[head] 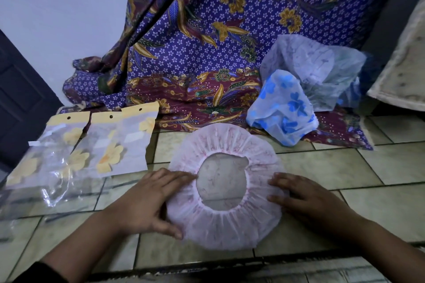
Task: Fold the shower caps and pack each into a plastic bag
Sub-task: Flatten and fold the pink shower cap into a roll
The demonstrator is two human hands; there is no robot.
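Head view: the pink shower cap [226,230] lies flat on the tiled floor [345,167], opening up, btw both hands. Left hand [147,200] rests on its left rim, fingers nearly straight, thumb along the lower edge. Right hand [305,197] lies spread on the right rim. Neither grips anything. Plastic bags [119,145] wait left of the cap, blue caps [285,108] behind it to the right. Risk, imo: the elastic pulls the rim back when one hand lifts, so the fold goes crooked.

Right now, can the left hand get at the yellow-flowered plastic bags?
Probably yes. The left hand rests on the left edge of the pink shower cap, and the yellow-flowered plastic bags lie flat on the tiled floor just beyond it, with nothing between.
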